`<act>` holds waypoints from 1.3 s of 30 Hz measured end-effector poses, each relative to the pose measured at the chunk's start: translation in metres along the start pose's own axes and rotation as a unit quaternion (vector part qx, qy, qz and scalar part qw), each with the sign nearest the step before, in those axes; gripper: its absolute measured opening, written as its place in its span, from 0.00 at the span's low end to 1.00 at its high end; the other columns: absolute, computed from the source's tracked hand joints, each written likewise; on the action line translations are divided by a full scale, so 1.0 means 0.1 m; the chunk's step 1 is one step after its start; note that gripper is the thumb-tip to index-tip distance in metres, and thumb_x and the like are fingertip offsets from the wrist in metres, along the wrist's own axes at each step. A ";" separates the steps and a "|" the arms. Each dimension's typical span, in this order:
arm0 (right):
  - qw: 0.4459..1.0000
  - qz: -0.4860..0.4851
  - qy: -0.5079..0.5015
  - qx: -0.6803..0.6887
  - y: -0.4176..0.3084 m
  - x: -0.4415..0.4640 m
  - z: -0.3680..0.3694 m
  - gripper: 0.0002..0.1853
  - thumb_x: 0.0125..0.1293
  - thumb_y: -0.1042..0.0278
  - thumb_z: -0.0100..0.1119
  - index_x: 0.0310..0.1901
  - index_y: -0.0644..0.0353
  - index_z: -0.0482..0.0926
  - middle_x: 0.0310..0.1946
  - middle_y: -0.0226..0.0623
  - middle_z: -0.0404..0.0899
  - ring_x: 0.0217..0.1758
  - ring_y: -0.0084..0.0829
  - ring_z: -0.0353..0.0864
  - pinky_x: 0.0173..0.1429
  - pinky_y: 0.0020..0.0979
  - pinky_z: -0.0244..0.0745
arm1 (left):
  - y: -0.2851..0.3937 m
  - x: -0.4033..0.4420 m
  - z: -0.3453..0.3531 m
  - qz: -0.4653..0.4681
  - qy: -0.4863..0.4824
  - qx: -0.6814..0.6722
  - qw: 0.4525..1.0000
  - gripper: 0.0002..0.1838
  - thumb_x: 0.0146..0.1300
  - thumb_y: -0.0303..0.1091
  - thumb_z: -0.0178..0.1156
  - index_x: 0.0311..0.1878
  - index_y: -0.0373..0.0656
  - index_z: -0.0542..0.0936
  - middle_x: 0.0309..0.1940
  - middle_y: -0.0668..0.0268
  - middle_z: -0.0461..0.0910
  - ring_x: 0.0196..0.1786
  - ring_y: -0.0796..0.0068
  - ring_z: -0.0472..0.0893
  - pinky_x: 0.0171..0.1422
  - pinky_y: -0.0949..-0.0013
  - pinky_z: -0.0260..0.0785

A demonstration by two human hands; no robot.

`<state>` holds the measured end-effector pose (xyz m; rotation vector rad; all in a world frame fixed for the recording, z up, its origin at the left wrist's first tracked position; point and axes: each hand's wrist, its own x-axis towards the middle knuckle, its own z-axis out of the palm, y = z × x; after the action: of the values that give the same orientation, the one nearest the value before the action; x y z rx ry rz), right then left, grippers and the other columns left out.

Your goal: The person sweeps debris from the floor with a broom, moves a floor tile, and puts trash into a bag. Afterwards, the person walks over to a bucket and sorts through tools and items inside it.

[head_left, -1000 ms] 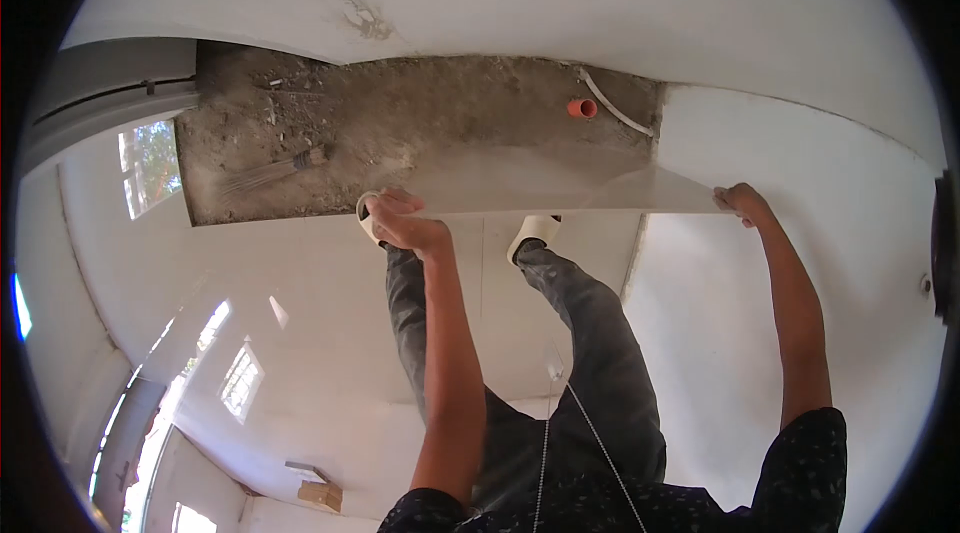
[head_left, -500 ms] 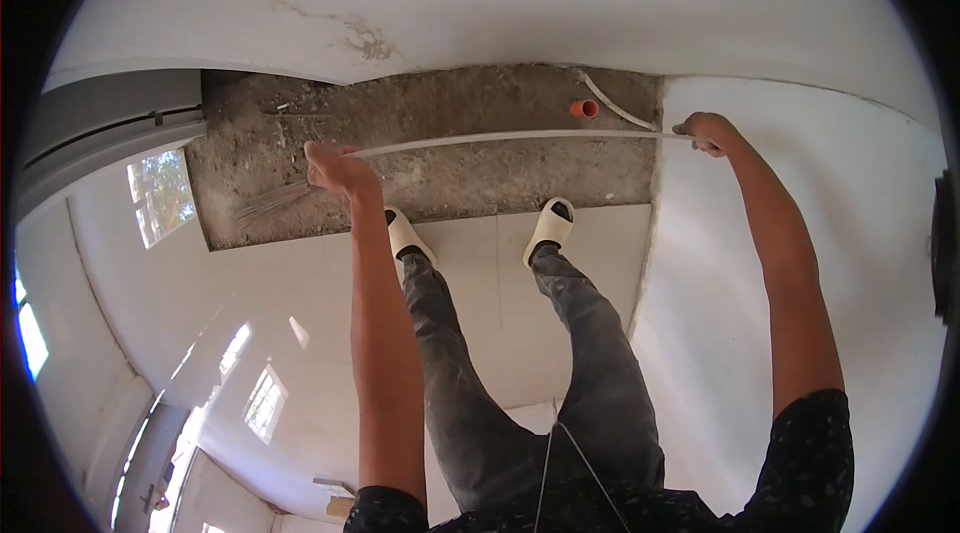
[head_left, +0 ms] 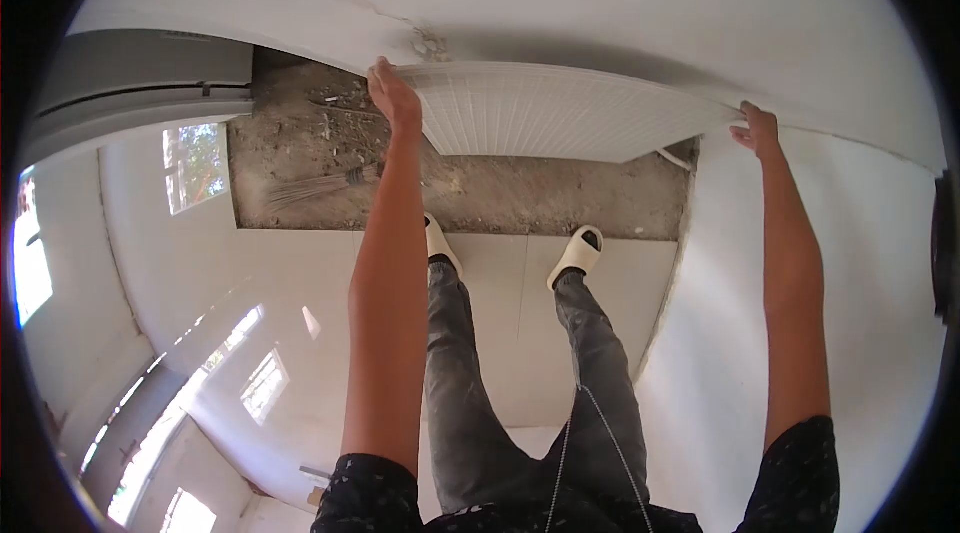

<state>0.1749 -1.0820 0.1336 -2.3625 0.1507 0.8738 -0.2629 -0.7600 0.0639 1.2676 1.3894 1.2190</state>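
A large pale tile (head_left: 550,113) is held up in front of the far wall, tilted, with its ribbed face toward me. My left hand (head_left: 393,96) grips its left edge near the top corner. At the right corner, my right hand (head_left: 757,128) is closed on the tile's edge. Beneath the tile lies a strip of rough bare ground (head_left: 540,198), partly hidden by it. The tile's upper edge is close to the wall; whether they touch I cannot tell.
My feet in cream slides (head_left: 577,258) stand on the smooth tiled floor (head_left: 500,303). A bundle of thin sticks (head_left: 320,188) lies on the ground at the left. A pale pipe (head_left: 674,159) shows near the right wall (head_left: 800,193). A grey door frame (head_left: 150,83) is at the far left.
The tile has gone from nearly flat, through edge-on, to raised with its ribbed face showing. Both hands have moved up and away toward the far wall. The orange pipe is now hidden.
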 end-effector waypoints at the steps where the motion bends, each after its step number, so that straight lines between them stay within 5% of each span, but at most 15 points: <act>1: 0.998 -0.003 0.027 0.059 0.01 -0.02 0.04 0.21 0.55 0.57 0.55 0.45 0.62 0.69 0.43 0.41 0.71 0.37 0.40 0.78 0.36 0.33 0.78 | -0.03 0.00 0.02 -0.014 -0.015 -0.019 1.000 0.22 0.63 0.48 0.44 0.34 0.33 0.69 0.29 0.59 0.68 0.34 0.68 0.65 0.41 0.63 0.58; 6: 0.970 -0.018 0.069 0.232 0.09 -0.04 0.26 0.21 0.59 0.59 0.51 0.49 0.66 0.66 0.48 0.45 0.69 0.41 0.41 0.77 0.40 0.31 0.79 | -0.04 -0.02 0.14 -0.146 -0.025 -0.042 0.988 0.23 0.64 0.44 0.44 0.49 0.30 0.61 0.44 0.53 0.66 0.46 0.64 0.66 0.52 0.62 0.58; 8: 0.971 -0.035 0.041 0.235 0.10 0.00 0.26 0.24 0.62 0.58 0.46 0.55 0.64 0.61 0.52 0.46 0.66 0.43 0.43 0.76 0.42 0.34 0.78 | -0.30 0.07 0.17 -0.043 -0.096 -0.056 0.993 0.27 0.65 0.44 0.42 0.54 0.27 0.57 0.50 0.48 0.63 0.52 0.61 0.64 0.57 0.62 0.56; 12: 0.965 -0.083 0.021 0.247 0.17 0.25 0.26 0.28 0.65 0.53 0.38 0.65 0.51 0.49 0.58 0.42 0.62 0.42 0.44 0.76 0.43 0.39 0.75 | -0.05 -0.08 0.20 -0.048 -0.088 0.057 0.993 0.37 0.66 0.49 0.40 0.62 0.23 0.47 0.62 0.39 0.49 0.66 0.49 0.52 0.69 0.60 0.41; 18: 0.973 -0.042 0.036 0.226 0.00 0.16 0.29 0.27 0.66 0.51 0.34 0.65 0.44 0.48 0.61 0.39 0.59 0.47 0.41 0.74 0.47 0.37 0.69 | 0.04 -0.17 0.16 -0.047 -0.134 0.008 0.990 0.40 0.64 0.53 0.41 0.63 0.23 0.45 0.64 0.39 0.44 0.68 0.48 0.45 0.71 0.60 0.36; 22: 0.963 -0.056 0.033 0.262 0.03 0.22 0.32 0.27 0.65 0.51 0.37 0.64 0.44 0.48 0.62 0.38 0.57 0.52 0.42 0.71 0.47 0.37 0.70 | 0.03 -0.12 0.05 -0.032 -0.206 0.026 0.978 0.42 0.62 0.55 0.43 0.63 0.25 0.46 0.66 0.42 0.42 0.69 0.48 0.43 0.71 0.59 0.34; 28: 0.949 -0.051 0.121 0.287 0.15 -0.21 0.68 0.38 0.52 0.65 0.62 0.62 0.62 0.53 0.54 0.41 0.63 0.48 0.37 0.71 0.46 0.33 0.74 | 0.05 -0.15 -0.37 -0.026 -0.306 0.109 0.945 0.42 0.59 0.58 0.47 0.67 0.38 0.47 0.66 0.46 0.45 0.69 0.46 0.43 0.70 0.56 0.40; 30: 0.970 -0.070 0.127 0.197 0.52 -0.29 0.87 0.35 0.51 0.65 0.61 0.60 0.59 0.57 0.53 0.42 0.66 0.49 0.38 0.71 0.48 0.34 0.72 | 0.00 -0.20 -0.73 -0.019 -0.302 0.067 0.951 0.41 0.59 0.58 0.47 0.66 0.38 0.50 0.65 0.47 0.50 0.67 0.48 0.49 0.69 0.57 0.44; 31: 0.987 -0.102 0.113 0.042 0.74 -0.33 0.94 0.33 0.51 0.64 0.60 0.59 0.57 0.59 0.52 0.43 0.67 0.50 0.39 0.71 0.49 0.35 0.72 | 0.00 -0.22 -0.98 -0.073 -0.324 0.045 0.942 0.39 0.59 0.57 0.47 0.64 0.37 0.54 0.63 0.47 0.55 0.66 0.49 0.54 0.68 0.59 0.47; 32: 0.885 -0.218 0.124 -0.393 0.97 -0.41 1.01 0.32 0.50 0.64 0.60 0.59 0.56 0.61 0.52 0.43 0.68 0.51 0.40 0.71 0.50 0.35 0.71 | 0.00 -0.23 -1.30 -0.125 -0.346 0.026 0.929 0.38 0.60 0.57 0.48 0.63 0.37 0.57 0.61 0.47 0.59 0.65 0.51 0.58 0.67 0.60 0.50; 33: 0.713 -0.272 0.125 -0.634 1.08 -0.63 1.20 0.31 0.50 0.64 0.59 0.58 0.55 0.63 0.51 0.44 0.70 0.51 0.40 0.71 0.50 0.36 0.70 | -0.05 -0.24 -1.62 -0.183 -0.360 0.030 0.914 0.34 0.60 0.56 0.48 0.61 0.38 0.62 0.57 0.48 0.66 0.61 0.55 0.64 0.64 0.62 0.55; 34: 0.642 -0.308 0.106 -0.694 1.17 -0.86 1.41 0.30 0.49 0.64 0.58 0.57 0.53 0.66 0.50 0.44 0.71 0.52 0.41 0.71 0.51 0.36 0.70 | -0.26 -0.30 -1.92 -0.191 -0.348 0.068 0.915 0.31 0.60 0.54 0.49 0.57 0.39 0.67 0.53 0.49 0.70 0.57 0.54 0.69 0.61 0.60 0.59; 38: 0.868 -0.307 -0.090 -0.380 1.28 -2.09 2.51 0.16 0.48 0.67 0.55 0.41 0.60 0.76 0.38 0.46 0.77 0.44 0.43 0.75 0.50 0.36 0.68 | -0.65 -0.14 -3.32 -0.229 -0.330 0.195 0.895 0.20 0.58 0.47 0.52 0.48 0.44 0.76 0.42 0.53 0.77 0.46 0.52 0.76 0.50 0.58 0.67; 39: 0.846 -0.340 -0.113 -0.395 1.17 -2.51 2.82 0.14 0.50 0.67 0.54 0.38 0.62 0.76 0.36 0.46 0.77 0.41 0.41 0.76 0.46 0.35 0.70 | -0.81 -0.11 -3.61 -0.250 -0.327 0.242 0.879 0.19 0.58 0.46 0.52 0.47 0.44 0.76 0.40 0.54 0.78 0.44 0.52 0.77 0.49 0.58 0.68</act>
<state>-0.2113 -1.0382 0.0628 -2.6516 -1.2984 0.9253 -0.6286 -0.8084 0.0347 1.3489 1.3969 0.0464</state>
